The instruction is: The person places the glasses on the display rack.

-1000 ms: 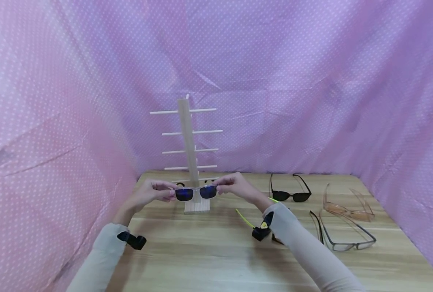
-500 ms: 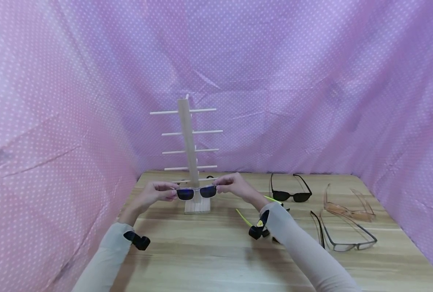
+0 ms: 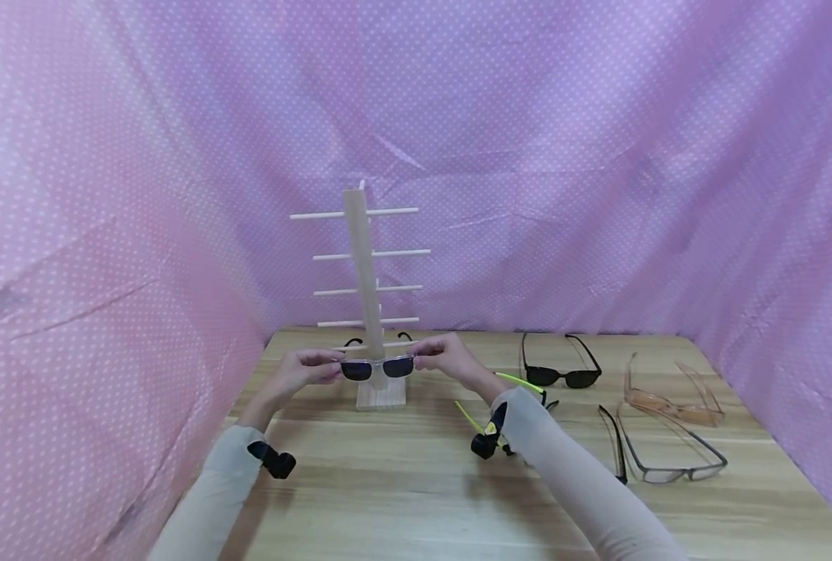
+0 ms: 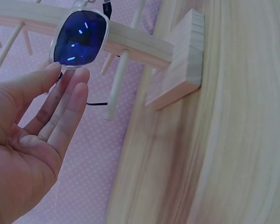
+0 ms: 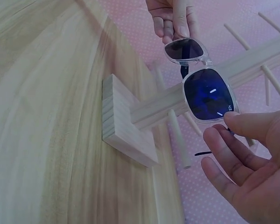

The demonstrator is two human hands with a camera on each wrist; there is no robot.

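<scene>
Sunglasses (image 3: 356,372) with a clear frame and dark blue lenses are held level between both hands, in front of the wooden display stand (image 3: 364,273) near its lowest rod. My left hand (image 3: 307,368) pinches one outer end of the frame between thumb and fingers. At the other end, my right hand (image 3: 451,360) pinches the frame the same way. The dark temple tips show behind the lowest rod in the head view. In the left wrist view a lens (image 4: 81,37) lies close before the stand's post; whether the frame touches the wood I cannot tell.
On the wooden table's right side lie black sunglasses (image 3: 563,377), orange clear-framed glasses (image 3: 675,407) and grey-framed glasses (image 3: 678,471). Yellow-green glasses temples (image 3: 472,418) show partly hidden under the right forearm. A pink dotted curtain (image 3: 528,156) surrounds the table.
The sunglasses tip slightly, and their temple tips now stand higher above the lowest rod. Both forearms shift a little inward; the hands keep hold of the frame.
</scene>
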